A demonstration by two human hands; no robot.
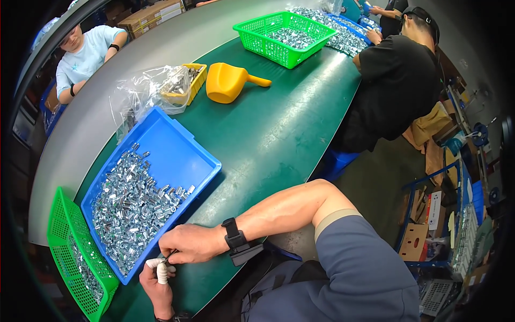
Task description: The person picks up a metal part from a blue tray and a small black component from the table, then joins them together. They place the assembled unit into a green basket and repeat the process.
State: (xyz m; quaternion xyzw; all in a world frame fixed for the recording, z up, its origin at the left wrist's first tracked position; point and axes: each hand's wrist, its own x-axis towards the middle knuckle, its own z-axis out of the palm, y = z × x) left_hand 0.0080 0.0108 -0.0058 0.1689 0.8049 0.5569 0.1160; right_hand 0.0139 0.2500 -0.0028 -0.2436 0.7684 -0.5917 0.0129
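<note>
A long desk [279, 134] with a dark green top and a wide grey edge curves away through a busy work room, with cardboard boxes and blue racks off to the sides. Close to the person sits a blue tray [177, 155] with a big pile of small shiny metal parts [131, 206] in its near end, and its far end is bare. Just to the left of it stands a green basket [67, 252] with more of the same silver bits inside. Farther up the desk lie a yellow scoop [228, 81], a small yellow box [189, 85] under a crumpled clear plastic bag [142, 91], and another green basket [284, 37] with shiny parts in it. A person in a black shirt [397, 80] works on the right side, and a person in a light blue shirt [86, 53] sits at the far left. The right hand [193, 242], with a black watch on its wrist, is pinched shut on one tiny metal part [169, 258] right at the near corner of the blue tray. The left hand [156, 282] is just below, with white tape on a finger, and its fingers are closed on that same tiny part. The part is silver and thin, and too small to see well.
</note>
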